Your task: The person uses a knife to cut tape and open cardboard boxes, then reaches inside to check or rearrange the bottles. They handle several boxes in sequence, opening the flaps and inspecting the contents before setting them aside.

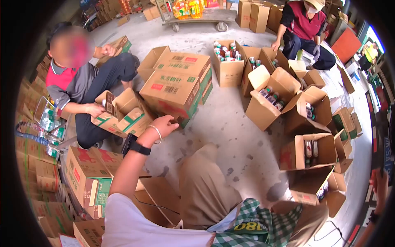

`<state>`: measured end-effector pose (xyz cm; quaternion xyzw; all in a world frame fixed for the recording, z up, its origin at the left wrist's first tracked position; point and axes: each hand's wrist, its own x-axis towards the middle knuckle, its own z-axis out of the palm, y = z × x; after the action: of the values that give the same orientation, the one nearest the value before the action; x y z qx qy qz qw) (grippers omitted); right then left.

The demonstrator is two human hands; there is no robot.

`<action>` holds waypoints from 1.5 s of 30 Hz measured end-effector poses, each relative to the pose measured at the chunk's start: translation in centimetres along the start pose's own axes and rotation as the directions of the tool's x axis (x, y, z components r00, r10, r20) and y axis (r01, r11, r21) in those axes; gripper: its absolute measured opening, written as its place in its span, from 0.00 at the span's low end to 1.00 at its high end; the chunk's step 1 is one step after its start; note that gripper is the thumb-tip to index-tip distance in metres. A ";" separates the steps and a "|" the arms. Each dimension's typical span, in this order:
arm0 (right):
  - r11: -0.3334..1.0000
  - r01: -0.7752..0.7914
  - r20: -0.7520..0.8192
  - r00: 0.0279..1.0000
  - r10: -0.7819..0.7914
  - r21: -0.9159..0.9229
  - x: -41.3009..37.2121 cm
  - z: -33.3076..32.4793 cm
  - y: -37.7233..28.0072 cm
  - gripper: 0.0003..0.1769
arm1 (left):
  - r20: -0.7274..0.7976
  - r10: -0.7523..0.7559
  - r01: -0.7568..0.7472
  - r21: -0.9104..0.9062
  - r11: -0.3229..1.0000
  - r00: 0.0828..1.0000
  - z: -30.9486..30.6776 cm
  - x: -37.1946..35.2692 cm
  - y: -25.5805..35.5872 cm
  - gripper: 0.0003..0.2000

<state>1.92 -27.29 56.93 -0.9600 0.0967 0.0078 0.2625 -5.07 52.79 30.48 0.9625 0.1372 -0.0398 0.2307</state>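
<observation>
My left hand (163, 126), with a bangle and a black wristband, reaches forward with its fingers loosely stretched and nothing gripped. Its fingertips overlap the lower edge of a closed brown-and-green carton (168, 88) in this view. Another closed carton (187, 61) sits right behind that one. Left of my hand is an open carton (119, 117) with raised flaps, held by a seated person (78, 86). My right hand (377, 181) shows dimly at the far right edge, its fingers dark and partly hidden, beyond the open boxes.
Open cartons of bottles (271, 96) curve along the right side, one box (314, 152) close to my knee. Another person (304, 29) crouches behind them. A flat trolley (201, 18) carries oil bottles at the back. Closed cartons (88, 177) stand at my left.
</observation>
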 end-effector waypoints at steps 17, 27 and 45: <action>0.821 0.237 0.804 0.191 -0.563 0.519 -10.1 35.1 -33.6 0.18 | 0.317 -0.919 0.960 0.078 0.271 0.234 13.7 -40.9 6.1 0.38; 0.811 -0.045 0.812 0.000 -0.584 0.583 -10.6 44.7 -35.4 0.16 | 0.279 -0.672 0.575 0.357 0.736 0.686 25.6 -47.2 6.0 0.13; 0.541 -0.705 0.879 0.448 -0.161 0.458 10.1 64.6 -36.3 0.12 | -0.626 -0.188 0.392 0.205 0.897 0.757 -9.7 -9.3 -9.9 0.29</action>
<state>21.08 34.10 18.85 -0.5611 0.1244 0.4834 0.6603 -16.67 63.33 36.13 0.9168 0.3433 0.2038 0.0062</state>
